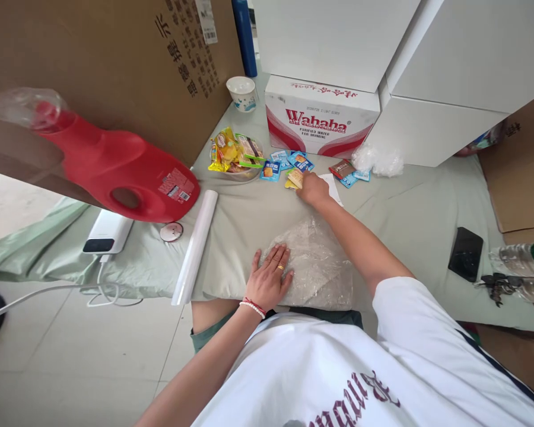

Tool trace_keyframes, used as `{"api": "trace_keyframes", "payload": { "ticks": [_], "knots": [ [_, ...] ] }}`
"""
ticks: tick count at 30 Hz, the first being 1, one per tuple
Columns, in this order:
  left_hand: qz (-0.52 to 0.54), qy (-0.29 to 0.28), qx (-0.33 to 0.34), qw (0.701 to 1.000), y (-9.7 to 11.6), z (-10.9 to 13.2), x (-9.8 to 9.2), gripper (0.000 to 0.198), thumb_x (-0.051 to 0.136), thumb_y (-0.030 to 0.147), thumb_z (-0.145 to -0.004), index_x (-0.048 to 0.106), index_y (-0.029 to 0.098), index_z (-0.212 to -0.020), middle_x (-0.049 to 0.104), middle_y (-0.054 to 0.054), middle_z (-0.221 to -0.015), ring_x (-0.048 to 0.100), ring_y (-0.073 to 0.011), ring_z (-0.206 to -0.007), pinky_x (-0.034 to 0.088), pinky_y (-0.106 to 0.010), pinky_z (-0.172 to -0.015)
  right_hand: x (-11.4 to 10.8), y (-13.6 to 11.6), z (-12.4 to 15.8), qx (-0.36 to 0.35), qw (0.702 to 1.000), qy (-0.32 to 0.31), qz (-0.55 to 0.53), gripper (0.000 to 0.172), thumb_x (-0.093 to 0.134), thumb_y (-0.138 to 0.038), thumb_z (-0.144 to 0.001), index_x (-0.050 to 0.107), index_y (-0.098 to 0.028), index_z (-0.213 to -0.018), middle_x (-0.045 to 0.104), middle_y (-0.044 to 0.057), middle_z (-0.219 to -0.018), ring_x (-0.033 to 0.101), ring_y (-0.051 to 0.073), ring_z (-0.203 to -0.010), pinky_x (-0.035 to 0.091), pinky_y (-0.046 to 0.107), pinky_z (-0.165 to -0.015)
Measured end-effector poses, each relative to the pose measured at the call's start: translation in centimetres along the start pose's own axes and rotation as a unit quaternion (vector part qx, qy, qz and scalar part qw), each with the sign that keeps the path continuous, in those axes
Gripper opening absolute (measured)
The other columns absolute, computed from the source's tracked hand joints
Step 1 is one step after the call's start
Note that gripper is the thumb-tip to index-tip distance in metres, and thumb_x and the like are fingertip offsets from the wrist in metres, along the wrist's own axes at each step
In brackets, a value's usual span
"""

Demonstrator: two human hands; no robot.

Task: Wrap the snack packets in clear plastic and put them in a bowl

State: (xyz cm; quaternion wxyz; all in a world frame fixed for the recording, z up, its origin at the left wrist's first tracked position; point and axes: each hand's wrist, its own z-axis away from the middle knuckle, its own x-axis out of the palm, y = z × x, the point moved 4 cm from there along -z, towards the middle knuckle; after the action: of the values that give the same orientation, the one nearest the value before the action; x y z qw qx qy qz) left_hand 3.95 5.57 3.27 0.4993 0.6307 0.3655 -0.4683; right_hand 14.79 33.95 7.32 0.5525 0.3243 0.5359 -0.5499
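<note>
At the curled fingertips of the right hand (315,188), a yellow packet (293,180) is touched; whether it is pinched cannot be told. Likely light, slick, crushable contents; best gripped by an edge. Just beyond, blue packets (271,171) are scattered. Behind, clear plastic (323,267) is touched by the flat left hand (268,280).

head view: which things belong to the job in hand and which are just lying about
Seemingly in the job:
- yellow packet, at the right hand's fingertips
- clear plastic, by the left hand
- blue packets, close to the yellow one

Probably just lying about:
- red jug
- black phone
- keys
- patterned cup
</note>
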Motion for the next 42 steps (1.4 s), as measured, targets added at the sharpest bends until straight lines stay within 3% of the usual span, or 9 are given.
{"api": "trace_keyframes", "payload": {
  "ticks": [5, 10, 16, 20, 24, 28, 31, 34, 42],
  "knots": [
    [0.008, 0.013, 0.003, 1.0, -0.1, 0.1, 0.0, 0.058, 0.038, 0.04, -0.108, 0.038, 0.022, -0.163, 0.044, -0.011, -0.165, 0.042, -0.027, -0.154, 0.014, -0.058, -0.132, -1.9, 5.5, 5.6, 0.014, 0.999, 0.014, -0.032, 0.06, 0.073, -0.037, -0.084, 0.057, -0.018, -0.138, 0.069, 0.017, -0.131, 0.068, 0.033, -0.115, 0.055, 0.042, -0.094],
    [0.013, 0.004, -0.021, 1.0, -0.1, -0.1, 0.1, 0.061, 0.042, 0.043, -0.106, 0.038, 0.022, -0.163, 0.032, -0.012, -0.171, 0.033, -0.0287, -0.159, 0.017, -0.057, -0.132, -5.0, 12.4, 14.7, 0.038, 0.966, 0.082, -0.243, 0.066, 0.073, -0.045, -0.079, 0.056, -0.023, -0.139, 0.07, 0.01, -0.132, 0.072, 0.022, -0.083, 0.058, 0.035, -0.074],
    [0.023, -0.009, -0.063, 0.998, -0.2, -0.6, 0.5, 0.083, 0.051, 0.049, -0.099, 0.022, 0.013, -0.168, 0.022, -0.019, -0.174, 0.023, -0.034, -0.162, 0.01, -0.062, -0.131, -2.7, 8.5, 21.2, -0.129, 0.962, -0.12, -0.209, 0.064, 0.073, -0.04, -0.081, 0.054, -0.026, -0.142, 0.071, 0.008, -0.128, 0.07, 0.02, -0.082, 0.056, 0.033, -0.072],
    [0.03, 0.004, -0.07, 0.997, -0.3, -0.7, 0.7, 0.09, 0.053, 0.048, -0.096, 0.014, 0.011, -0.169, 0.023, -0.021, -0.173, 0.024, -0.0355, -0.162, 0.011, -0.062, -0.131, 0.2, 3.3, 21.0, -0.207, 0.964, -0.168, 0.006, 0.062, 0.067, -0.029, -0.088, 0.051, -0.022, -0.148, 0.066, 0.011, -0.136, 0.07, 0.027, -0.104, 0.052, 0.033, -0.082],
    [0.037, -0.002, -0.097, 0.995, -0.9, -0.4, 0.6, 0.083, 0.046, 0.052, -0.101, 0.02, 0.012, -0.168, 0.024, -0.02, -0.173, 0.024, -0.0343, -0.162, 0.015, -0.062, -0.13, 1.1, 2.5, 19.7, -0.178, 0.967, -0.145, 0.112, 0.058, 0.059, -0.028, -0.094, 0.047, -0.017, -0.149, 0.063, 0.016, -0.135, 0.071, 0.028, -0.099, 0.049, 0.033, -0.074],
    [0.026, 0.003, -0.144, 0.989, -1.4, -0.3, -0.6, 0.059, 0.034, 0.043, -0.107, 0.042, 0.022, -0.162, 0.034, -0.013, -0.171, 0.027, -0.0355, -0.161, 0.019, -0.068, -0.127, 1.5, 3.9, 19.9, -0.184, 0.966, -0.152, 0.102, 0.056, 0.059, -0.027, -0.094, 0.046, -0.019, -0.148, 0.063, 0.014, -0.132, 0.071, 0.027, -0.102, 0.048, 0.032, -0.074],
    [0.001, 0.018, -0.072, 0.997, -1.0, -1.2, -1.5, 0.049, 0.043, 0.037, -0.105, 0.055, 0.038, -0.152, 0.039, -0.004, -0.169, 0.021, -0.0371, -0.162, 0.008, -0.071, -0.128, 1.8, 4.7, 20.4, -0.177, 0.97, -0.146, 0.085, 0.055, 0.058, -0.027, -0.095, 0.045, -0.02, -0.148, 0.062, 0.014, -0.135, 0.07, 0.027, -0.103, 0.049, 0.033, -0.075],
    [0.004, -0.008, 0.006, 1.0, -0.9, -2.9, -1.7, 0.049, 0.043, 0.037, -0.105, 0.053, 0.043, -0.152, 0.044, -0.002, -0.166, 0.03, -0.0338, -0.16, -0.002, -0.071, -0.128, 2.2, 5.0, 20.7, -0.163, 0.974, -0.14, 0.071, 0.06, 0.059, -0.029, -0.094, 0.042, -0.02, -0.151, 0.059, 0.015, -0.14, 0.07, 0.028, -0.103, 0.049, 0.034, -0.076],
    [-0.018, -0.019, -0.102, 0.994, -4.2, -4.2, -1.2, 0.061, 0.032, 0.051, -0.107, 0.037, 0.03, -0.163, 0.038, -0.012, -0.169, 0.033, -0.0361, -0.158, -0.005, -0.083, -0.119, 2.9, 6.1, 20.9, -0.133, 0.982, -0.134, 0.029, 0.062, 0.062, -0.031, -0.093, 0.042, -0.023, -0.152, 0.06, 0.012, -0.141, 0.069, 0.027, -0.102, 0.049, 0.033, -0.076]
  ]
}}
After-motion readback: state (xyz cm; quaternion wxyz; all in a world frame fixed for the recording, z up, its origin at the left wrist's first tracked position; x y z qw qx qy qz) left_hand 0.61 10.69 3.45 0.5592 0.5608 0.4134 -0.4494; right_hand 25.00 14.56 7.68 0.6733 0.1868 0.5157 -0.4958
